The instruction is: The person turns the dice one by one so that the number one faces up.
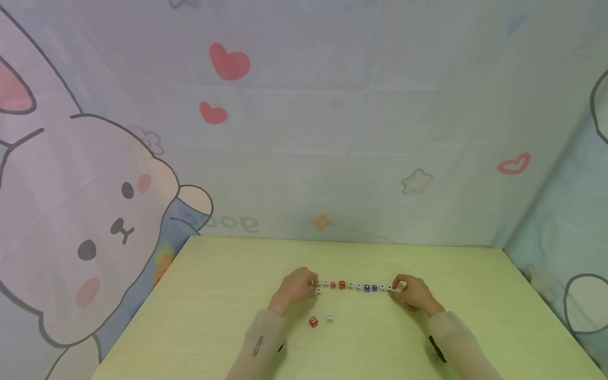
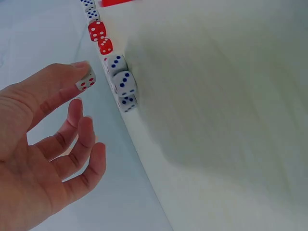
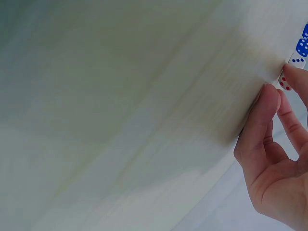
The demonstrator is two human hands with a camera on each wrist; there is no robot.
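Note:
A row of small dice, with a red die (image 1: 342, 285) and a blue die (image 1: 367, 288) among white ones, runs across the table. At its left end my left hand (image 1: 298, 285) pinches a white die with red dots (image 2: 85, 83) between thumb and forefinger; the other fingers curl loosely. Beside that die, white dice with blue dots (image 2: 124, 83) stand close together, one seemingly on top of another. My right hand (image 1: 414, 293) is at the right end, its fingertips around the last white die with red dots (image 3: 285, 83), which is partly covered by a finger.
In front of the row, a larger red die (image 1: 313, 322) and a white die (image 1: 330, 317) lie apart on the yellow-green table (image 1: 228, 306). A printed cloth (image 1: 304, 132) with a cartoon rabbit hangs behind the table's back edge.

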